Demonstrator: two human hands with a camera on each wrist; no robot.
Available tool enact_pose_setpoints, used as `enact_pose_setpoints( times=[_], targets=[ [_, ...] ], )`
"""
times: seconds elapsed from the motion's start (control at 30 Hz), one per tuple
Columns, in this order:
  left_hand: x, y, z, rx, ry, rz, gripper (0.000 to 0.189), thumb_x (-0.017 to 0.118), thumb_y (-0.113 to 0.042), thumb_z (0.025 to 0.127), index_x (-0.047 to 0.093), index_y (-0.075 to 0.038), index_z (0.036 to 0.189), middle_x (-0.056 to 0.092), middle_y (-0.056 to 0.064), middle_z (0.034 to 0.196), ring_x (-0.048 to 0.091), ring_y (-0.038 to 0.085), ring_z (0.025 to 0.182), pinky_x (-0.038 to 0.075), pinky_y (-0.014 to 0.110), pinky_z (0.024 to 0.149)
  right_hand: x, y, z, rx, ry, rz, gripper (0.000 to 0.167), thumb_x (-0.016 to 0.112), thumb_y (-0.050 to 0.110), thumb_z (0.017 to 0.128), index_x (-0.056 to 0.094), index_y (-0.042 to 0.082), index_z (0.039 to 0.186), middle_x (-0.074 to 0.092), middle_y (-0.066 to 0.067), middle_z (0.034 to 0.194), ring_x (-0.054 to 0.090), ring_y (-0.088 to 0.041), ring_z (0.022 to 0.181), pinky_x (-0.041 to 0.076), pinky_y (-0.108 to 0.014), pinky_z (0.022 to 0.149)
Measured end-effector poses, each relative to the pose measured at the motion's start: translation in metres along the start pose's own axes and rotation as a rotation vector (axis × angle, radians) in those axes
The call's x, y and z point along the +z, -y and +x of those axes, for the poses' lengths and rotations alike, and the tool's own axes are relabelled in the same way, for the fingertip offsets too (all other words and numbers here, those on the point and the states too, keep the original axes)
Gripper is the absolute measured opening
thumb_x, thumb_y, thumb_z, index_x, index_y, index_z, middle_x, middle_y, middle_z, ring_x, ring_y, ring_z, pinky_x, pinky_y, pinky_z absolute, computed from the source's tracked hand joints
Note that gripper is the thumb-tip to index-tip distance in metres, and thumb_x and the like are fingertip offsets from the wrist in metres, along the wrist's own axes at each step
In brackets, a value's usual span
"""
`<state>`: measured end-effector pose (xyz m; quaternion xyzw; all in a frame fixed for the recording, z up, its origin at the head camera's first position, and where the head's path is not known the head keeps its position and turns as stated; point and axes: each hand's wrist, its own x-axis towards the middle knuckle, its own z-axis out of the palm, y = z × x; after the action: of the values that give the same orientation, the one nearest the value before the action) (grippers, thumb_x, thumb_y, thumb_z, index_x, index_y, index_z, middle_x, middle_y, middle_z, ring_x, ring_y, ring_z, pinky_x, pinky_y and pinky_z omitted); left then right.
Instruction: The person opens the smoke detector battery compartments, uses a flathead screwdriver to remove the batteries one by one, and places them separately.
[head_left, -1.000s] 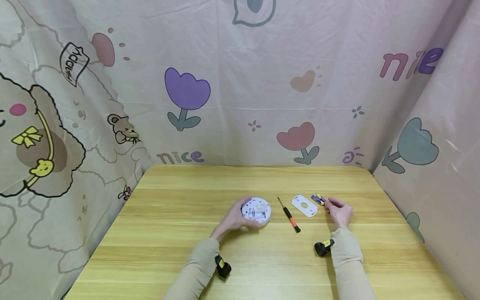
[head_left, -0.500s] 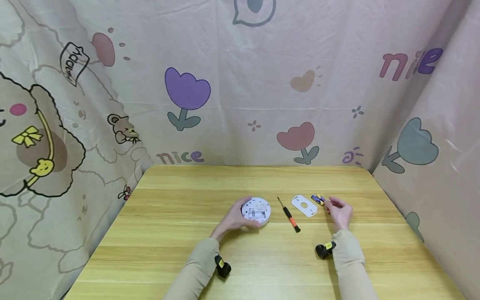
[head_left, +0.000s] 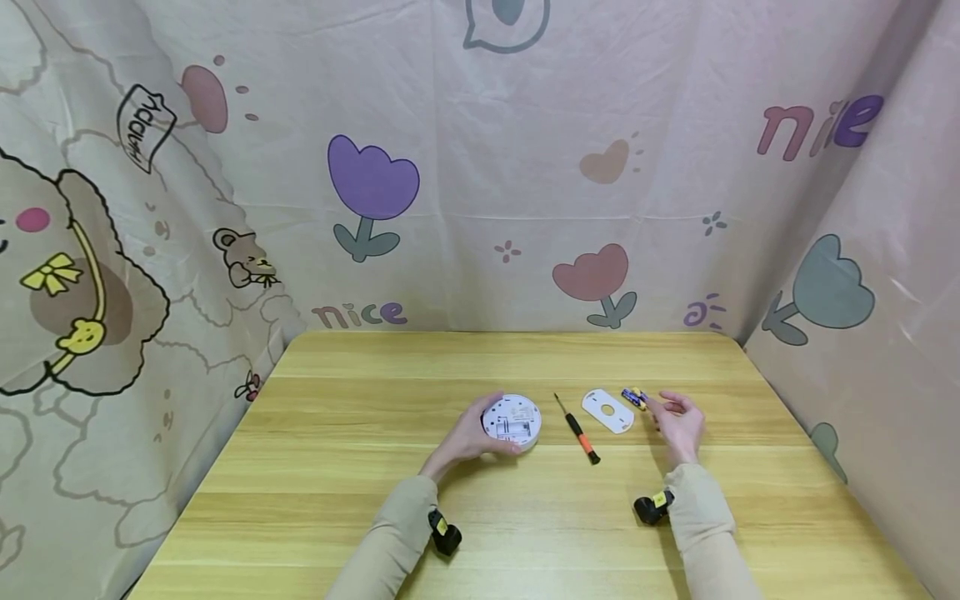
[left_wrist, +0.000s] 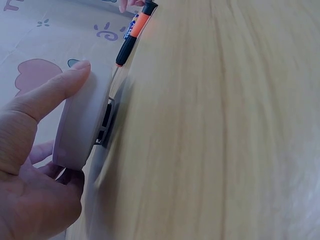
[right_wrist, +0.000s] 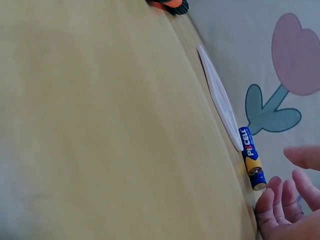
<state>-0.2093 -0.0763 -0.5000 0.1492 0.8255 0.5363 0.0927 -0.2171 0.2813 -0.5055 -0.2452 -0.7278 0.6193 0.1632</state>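
Note:
My left hand (head_left: 471,433) grips a round white device (head_left: 517,419) that looks like a smoke alarm, its open battery bay facing up. In the left wrist view the thumb lies along one side of the smoke alarm (left_wrist: 82,120) and the fingers curl under the other. To the right, my right hand (head_left: 679,423) is beside several small blue-and-yellow batteries (head_left: 634,397). The right wrist view shows the batteries (right_wrist: 250,152) on the table, with the thumb and bent fingers (right_wrist: 280,200) apart from them and nothing visibly held.
A screwdriver (head_left: 577,432) with a black and orange handle lies right of the smoke alarm. Between it and the batteries is a flat white plate (head_left: 608,411) with a central hole. Patterned cloth (head_left: 480,167) hangs behind and beside the wooden table (head_left: 337,417).
The right hand's fingertips have shifted slightly toward the batteries and its wrist has turned a little. The left hand and smoke alarm have stayed in place.

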Motion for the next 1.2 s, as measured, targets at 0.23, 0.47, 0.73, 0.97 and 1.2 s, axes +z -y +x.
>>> enact_pose_setpoints(
  times=[0.23,0.47,0.73,0.97,1.2],
  targets=[
    [0.000,-0.001,-0.001,-0.016,0.017,0.007,0.109,0.094,-0.016,0.065,0.034,-0.007,0.156,0.035,0.023,0.160,0.036,0.046,0.145,0.025,0.070,0.120,0.001,0.006,-0.008,-0.011,0.128,-0.036,0.039,0.077,0.012,0.087,0.064,-0.006,0.119,0.061,0.018,0.072,0.062,-0.003,0.062,0.057,-0.019,0.057],
    [0.000,0.001,-0.002,0.001,0.048,0.024,0.111,0.091,-0.016,0.067,0.028,-0.006,0.158,0.031,0.025,0.161,0.034,0.048,0.146,0.024,0.073,0.119,0.001,0.005,-0.009,-0.115,0.339,-0.229,0.055,0.080,0.018,0.086,0.060,-0.005,0.132,0.068,0.010,0.090,0.057,0.001,0.073,0.053,-0.017,0.062],
    [0.001,0.004,-0.002,0.011,0.047,-0.078,0.113,0.090,-0.013,0.069,0.023,-0.006,0.159,0.038,0.024,0.158,0.040,0.044,0.142,0.026,0.068,0.121,0.006,0.004,-0.010,-0.261,0.480,-0.434,0.070,0.081,0.022,0.084,0.052,-0.007,0.140,0.061,-0.026,0.123,0.058,-0.016,0.091,0.048,-0.017,0.071],
    [-0.002,0.005,-0.002,0.032,0.052,-0.092,0.109,0.088,-0.012,0.069,0.026,-0.005,0.158,0.036,0.024,0.159,0.037,0.044,0.144,0.023,0.066,0.123,0.010,0.003,-0.011,-0.334,0.503,-0.531,0.077,0.084,0.022,0.081,0.048,-0.011,0.140,0.052,-0.031,0.129,0.060,-0.035,0.105,0.050,-0.024,0.081],
    [-0.004,0.008,-0.002,0.057,0.056,-0.113,0.105,0.080,-0.008,0.071,0.023,0.000,0.158,0.030,0.025,0.162,0.033,0.044,0.148,0.019,0.061,0.126,0.012,0.002,-0.011,-0.388,0.483,-0.589,0.075,0.083,0.023,0.080,0.050,-0.011,0.139,0.051,-0.032,0.128,0.057,-0.035,0.103,0.050,-0.031,0.083]
  ],
)
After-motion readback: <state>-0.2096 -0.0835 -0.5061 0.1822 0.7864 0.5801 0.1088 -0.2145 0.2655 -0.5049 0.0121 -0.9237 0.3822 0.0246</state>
